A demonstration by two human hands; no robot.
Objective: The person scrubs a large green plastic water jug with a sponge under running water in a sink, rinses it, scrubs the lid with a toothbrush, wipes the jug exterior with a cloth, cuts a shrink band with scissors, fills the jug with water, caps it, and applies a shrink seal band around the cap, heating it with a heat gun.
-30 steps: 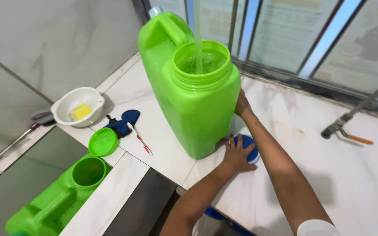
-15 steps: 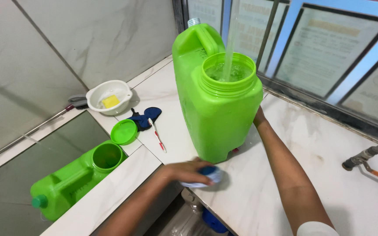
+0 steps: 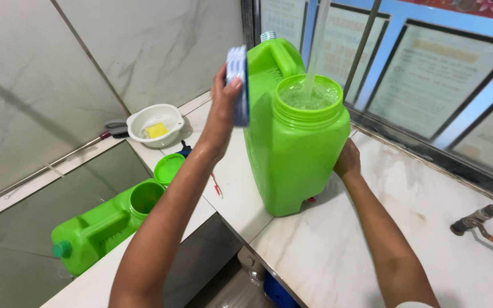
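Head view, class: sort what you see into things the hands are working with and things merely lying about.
In hand:
- upright green jerrycan, water stream pouring into its wide mouth
- blue pad, raised in the left hand
- right hand steadying the can's side

Lying about:
- second green jerrycan on its side
- green lid
- white bowl with a yellow piece
- tap

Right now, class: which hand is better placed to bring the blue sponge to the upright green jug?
Left. The left hand holds the blue sponge raised beside the upright green jug; the right hand is pressed against the jug's far lower side.
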